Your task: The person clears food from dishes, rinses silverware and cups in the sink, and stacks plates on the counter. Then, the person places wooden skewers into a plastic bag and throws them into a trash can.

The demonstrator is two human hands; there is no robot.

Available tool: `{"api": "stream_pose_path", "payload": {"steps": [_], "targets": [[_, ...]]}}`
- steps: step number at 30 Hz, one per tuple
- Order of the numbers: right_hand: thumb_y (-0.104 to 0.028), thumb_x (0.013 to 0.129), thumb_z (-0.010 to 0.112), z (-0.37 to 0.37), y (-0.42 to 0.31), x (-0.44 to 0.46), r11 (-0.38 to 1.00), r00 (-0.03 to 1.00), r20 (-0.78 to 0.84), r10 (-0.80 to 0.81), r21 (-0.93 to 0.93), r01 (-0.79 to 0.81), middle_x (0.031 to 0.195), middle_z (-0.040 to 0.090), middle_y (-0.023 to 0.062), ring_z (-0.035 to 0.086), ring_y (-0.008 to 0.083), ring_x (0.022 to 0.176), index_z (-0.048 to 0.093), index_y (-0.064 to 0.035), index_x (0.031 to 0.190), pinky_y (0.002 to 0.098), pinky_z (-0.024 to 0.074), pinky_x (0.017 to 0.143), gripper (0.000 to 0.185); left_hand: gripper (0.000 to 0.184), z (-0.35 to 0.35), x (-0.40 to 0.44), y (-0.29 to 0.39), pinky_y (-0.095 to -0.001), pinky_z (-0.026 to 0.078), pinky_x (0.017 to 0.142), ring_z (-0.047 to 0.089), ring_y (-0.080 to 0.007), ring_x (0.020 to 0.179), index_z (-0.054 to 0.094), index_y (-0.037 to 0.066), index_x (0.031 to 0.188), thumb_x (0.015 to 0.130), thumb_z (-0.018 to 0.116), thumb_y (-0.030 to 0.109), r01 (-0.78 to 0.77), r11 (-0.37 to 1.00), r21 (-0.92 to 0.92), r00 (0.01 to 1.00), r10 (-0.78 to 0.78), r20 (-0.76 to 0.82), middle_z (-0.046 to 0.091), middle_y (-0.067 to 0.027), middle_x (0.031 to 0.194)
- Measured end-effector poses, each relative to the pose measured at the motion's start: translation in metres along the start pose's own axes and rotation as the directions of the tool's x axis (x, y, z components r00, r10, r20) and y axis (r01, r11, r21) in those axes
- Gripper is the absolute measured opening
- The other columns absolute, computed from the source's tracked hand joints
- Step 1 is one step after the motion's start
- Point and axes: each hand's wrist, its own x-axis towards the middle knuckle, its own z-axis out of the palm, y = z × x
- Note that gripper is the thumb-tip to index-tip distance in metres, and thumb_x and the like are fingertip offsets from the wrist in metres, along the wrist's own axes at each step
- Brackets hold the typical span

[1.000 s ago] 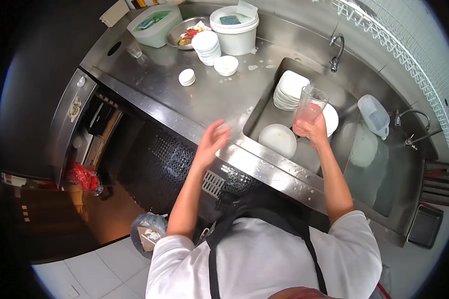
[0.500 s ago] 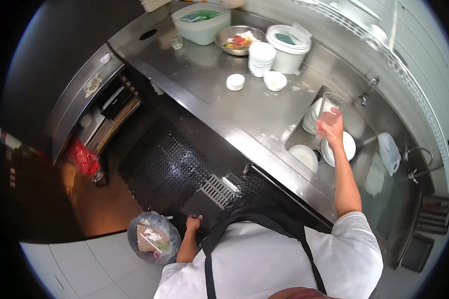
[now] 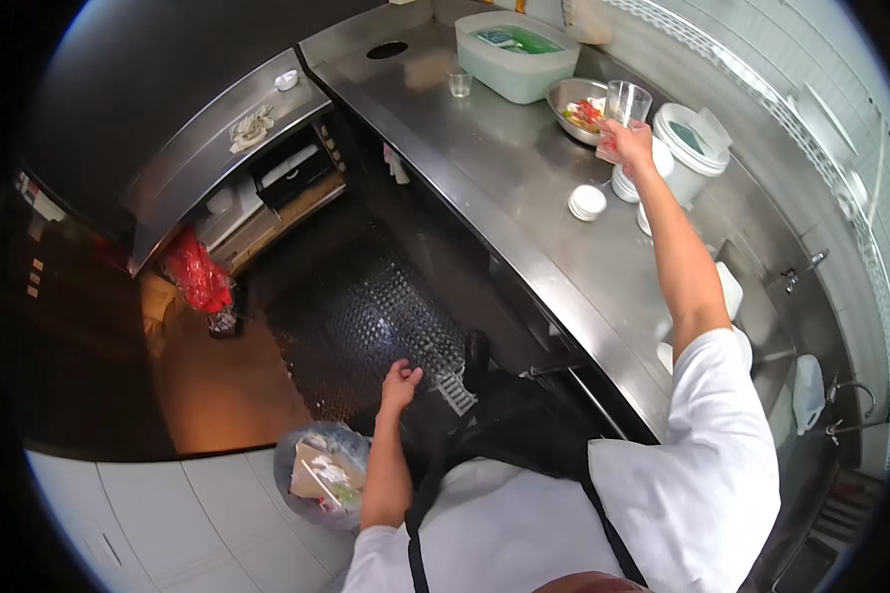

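Observation:
My right hand (image 3: 633,148) is wrapped round a clear drinking glass (image 3: 629,101), held above the steel counter (image 3: 504,163). Just behind the glass is a metal bowl (image 3: 558,97) with red and yellow food scraps in it. White bowls (image 3: 623,186) are stacked under my right wrist, partly hidden by it, and a short stack of small white dishes (image 3: 587,202) stands to their left. Low over the dark floor mat, my left hand (image 3: 400,384) hangs with loosely bent fingers apart and nothing in them.
A pale tub (image 3: 512,79) of green liquid stands at the back, with a small glass (image 3: 459,83) beside it. A white bucket (image 3: 700,163) is right of my hand. My right arm partly covers the sink area. A lined waste bin (image 3: 292,474) stands at lower left.
My right hand has carried the glass from above the sink across the counter to near the metal bowl. The view has turned, and my left hand has lifted slightly.

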Motion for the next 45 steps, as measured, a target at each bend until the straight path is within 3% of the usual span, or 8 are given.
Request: {"api": "stream_pose_path", "payload": {"steps": [9, 19, 25, 28, 31, 35, 40, 45], "targets": [[-0.022, 0.055, 0.084, 0.036, -0.007, 0.148, 0.135, 0.991, 0.056, 0.119, -0.99, 0.039, 0.114, 0.063, 0.0232, 0.062, 0.036, 0.108, 0.045, -0.0022, 0.127, 0.0417, 0.0519, 0.09, 0.085, 0.059, -0.052, 0.067, -0.19, -0.0393, 0.048, 0.089, 0.063, -0.0265, 0.1, 0.055, 0.0, 0.12, 0.079, 0.073, 0.039, 0.114, 0.991, 0.074, 0.965, -0.093, -0.244, 0.067, -0.0136, 0.105], [-0.012, 0.089, 0.055, 0.085, -0.008, 0.25, -0.666, 0.774, 0.595, 0.217, -0.49, 0.563, 0.102, 0.068, 0.0117, 0.067, 0.0254, 0.097, 0.059, -0.0151, 0.118, 0.039, 0.0543, 0.076, 0.029, 0.055, -0.133, 0.146, -0.135, -0.0403, 0.049, 0.087, 0.063, -0.0264, 0.099, 0.054, -0.001, 0.121, 0.082, 0.072, 0.033, 0.395, 0.881, 0.261, 0.898, -0.43, 0.094, 0.066, -0.0141, 0.106], [-0.015, 0.063, 0.077, 0.091, -0.052, 0.238, -0.46, 0.952, 0.249, 0.177, -0.834, 0.304, 0.096, 0.067, 0.0147, 0.066, 0.0283, 0.09, 0.056, -0.0064, 0.117, 0.0421, 0.0531, 0.073, 0.059, 0.047, -0.177, 0.286, -0.09, -0.0355, 0.05, 0.078, 0.061, -0.0222, 0.093, 0.051, -0.001, 0.128, 0.088, 0.069, 0.018, 0.514, 0.78, -0.357, 0.858, -0.466, 0.218, 0.064, -0.0141, 0.106], [-0.016, 0.058, 0.076, 0.071, -0.026, 0.234, 0.12, 0.998, 0.056, 0.04, -0.992, 0.051, 0.088, 0.067, 0.0121, 0.065, 0.0227, 0.08, 0.052, -0.0022, 0.124, 0.0353, 0.0522, 0.067, 0.072, 0.046, -0.216, 0.375, -0.064, -0.03, 0.049, 0.075, 0.06, -0.0174, 0.088, 0.05, -0.001, 0.128, 0.089, 0.068, 0.014, 0.327, 0.901, -0.285, 0.945, -0.314, 0.092, 0.063, -0.0121, 0.102], [-0.018, 0.062, 0.072, 0.141, -0.059, 0.143, 0.84, 0.949, 0.094, 0.302, -0.497, -0.218, 0.08, 0.06, 0.0035, 0.058, 0.0121, 0.072, 0.049, -0.0027, 0.128, 0.0248, 0.0484, 0.063, 0.071, 0.049, -0.265, 0.465, -0.009, -0.0274, 0.049, 0.077, 0.06, -0.014, 0.086, 0.048, -0.001, 0.129, 0.088, 0.07, 0.015, 0.114, 0.928, -0.355, 0.993, -0.103, 0.049, 0.064, -0.0099, 0.1], [-0.024, 0.065, 0.069, 0.247, -0.043, 0.071, 0.951, 0.905, 0.299, 0.303, -0.035, -0.307, 0.102, 0.06, 0.0128, 0.061, 0.0207, 0.081, 0.04, -0.0066, 0.14, 0.0343, 0.0508, 0.073, 0.083, 0.056, -0.328, 0.522, 0.199, -0.0288, 0.05, 0.084, 0.063, -0.0151, 0.088, 0.043, 0.002, 0.136, 0.087, 0.069, 0.014, -0.049, 0.849, -0.526, 0.922, 0.241, 0.303, 0.065, -0.0086, 0.099], [-0.029, 0.062, 0.072, 0.405, -0.031, 0.049, 0.804, 0.725, 0.658, 0.201, 0.312, -0.506, 0.106, 0.06, 0.0155, 0.061, 0.0278, 0.099, 0.034, -0.0063, 0.142, 0.0372, 0.0456, 0.091, 0.092, 0.062, -0.305, 0.568, 0.396, -0.0345, 0.049, 0.094, 0.061, -0.0208, 0.104, 0.04, 0.008, 0.139, 0.085, 0.069, 0.005, -0.181, 0.72, -0.67, 0.409, 0.674, 0.615, 0.06, -0.0111, 0.114], [-0.019, 0.066, 0.074, 0.529, -0.034, 0.053, 0.959, 0.76, 0.624, -0.183, 0.283, -0.001, 0.118, 0.055, 0.0145, 0.053, 0.0296, 0.109, 0.032, -0.0056, 0.142, 0.0396, 0.0405, 0.097, 0.088, 0.094, -0.245, 0.555, 0.483, -0.0406, 0.038, 0.105, 0.042, -0.0259, 0.128, 0.025, 0.009, 0.146, 0.072, 0.083, 0.014, -0.218, 0.576, -0.788, 0.31, 0.807, 0.504, 0.038, -0.0148, 0.14]]}}
